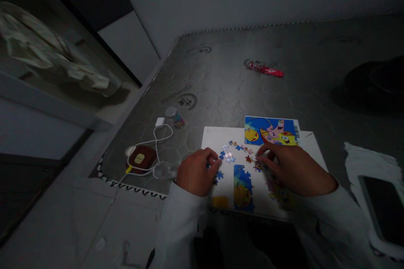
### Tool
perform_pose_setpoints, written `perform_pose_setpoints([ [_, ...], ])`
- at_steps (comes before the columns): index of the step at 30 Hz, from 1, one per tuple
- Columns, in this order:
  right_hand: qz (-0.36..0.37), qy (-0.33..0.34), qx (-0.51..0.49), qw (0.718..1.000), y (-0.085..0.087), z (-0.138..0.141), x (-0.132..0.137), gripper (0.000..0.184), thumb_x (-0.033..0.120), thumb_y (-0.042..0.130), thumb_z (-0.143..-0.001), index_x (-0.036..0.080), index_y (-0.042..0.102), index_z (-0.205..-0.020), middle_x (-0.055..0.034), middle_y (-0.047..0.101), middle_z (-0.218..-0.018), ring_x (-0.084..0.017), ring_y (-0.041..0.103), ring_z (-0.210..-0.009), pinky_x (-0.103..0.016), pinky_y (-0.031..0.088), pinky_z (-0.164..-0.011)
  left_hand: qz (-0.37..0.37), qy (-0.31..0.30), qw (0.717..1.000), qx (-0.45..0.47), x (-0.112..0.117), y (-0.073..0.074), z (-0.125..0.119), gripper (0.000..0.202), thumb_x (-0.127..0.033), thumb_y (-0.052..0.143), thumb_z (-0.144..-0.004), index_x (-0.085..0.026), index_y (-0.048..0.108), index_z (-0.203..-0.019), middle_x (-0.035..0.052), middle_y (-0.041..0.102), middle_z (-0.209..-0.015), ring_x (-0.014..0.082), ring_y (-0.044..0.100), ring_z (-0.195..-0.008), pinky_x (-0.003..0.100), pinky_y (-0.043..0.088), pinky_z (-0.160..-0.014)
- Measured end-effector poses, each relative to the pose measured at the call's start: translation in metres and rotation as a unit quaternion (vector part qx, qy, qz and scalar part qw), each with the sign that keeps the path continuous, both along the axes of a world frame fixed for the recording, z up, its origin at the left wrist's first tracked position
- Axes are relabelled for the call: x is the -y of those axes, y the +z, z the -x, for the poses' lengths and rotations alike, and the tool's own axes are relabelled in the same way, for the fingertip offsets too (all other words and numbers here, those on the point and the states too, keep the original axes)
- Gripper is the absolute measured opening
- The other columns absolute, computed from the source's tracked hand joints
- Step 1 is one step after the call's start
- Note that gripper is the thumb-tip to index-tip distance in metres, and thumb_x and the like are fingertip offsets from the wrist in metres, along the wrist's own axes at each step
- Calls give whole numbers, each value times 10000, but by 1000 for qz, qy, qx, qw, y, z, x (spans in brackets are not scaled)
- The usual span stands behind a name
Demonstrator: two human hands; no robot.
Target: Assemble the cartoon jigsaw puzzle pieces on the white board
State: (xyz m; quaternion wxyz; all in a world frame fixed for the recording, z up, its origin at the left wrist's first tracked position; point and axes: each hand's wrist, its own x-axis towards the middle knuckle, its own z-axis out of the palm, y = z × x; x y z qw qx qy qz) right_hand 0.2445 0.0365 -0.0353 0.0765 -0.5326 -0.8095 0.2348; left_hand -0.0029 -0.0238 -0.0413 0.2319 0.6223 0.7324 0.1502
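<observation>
My left hand [197,171] rests at the left side of a white board [210,134], fingers curled and thumb tip near the index tip. Blue jigsaw pieces [218,176] lie beside it; whether it grips one is hidden. With thumb and index close together, my right hand [288,168] pinches a small puzzle piece at the board's middle right. Loose pieces [229,157] lie between the hands. A joined section of puzzle [242,189], blue with a burger picture, lies nearer me. Further pieces [282,196] sit partly hidden under my right wrist. A cartoon picture card [271,131] lies at the board's back edge.
On the dark grey mat [217,92] stand a small lidded jar [175,117] and a brown box [142,159] with a white cable [157,143]. A red packet [267,69] lies farther back. To the right, a phone [383,208] lies by white tissue [372,164].
</observation>
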Motion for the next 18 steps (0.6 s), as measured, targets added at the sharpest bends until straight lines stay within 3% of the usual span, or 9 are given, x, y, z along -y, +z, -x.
perform_pose_setpoints([
  [8, 0, 1, 3, 1000, -1, -1, 3, 214, 340, 502, -957, 235, 687, -933, -8, 735, -698, -191, 686, -654, -315, 437, -624, -28, 5, 999, -22, -3, -16, 23, 166, -398, 682, -918, -242, 734, -890, -9, 744, -827, 166, 648, -715, 274, 384, -659],
  [18, -41, -63, 28, 997, 5, -4, 9, 284, 487, 519, -954, 282, 713, -978, -1, 748, -780, -197, 690, -680, -300, 414, -580, -171, 1, 985, 32, -5, -33, 36, 261, -413, 609, -974, -192, 719, -889, 9, 708, -776, 118, 579, -604, 245, 416, -647],
])
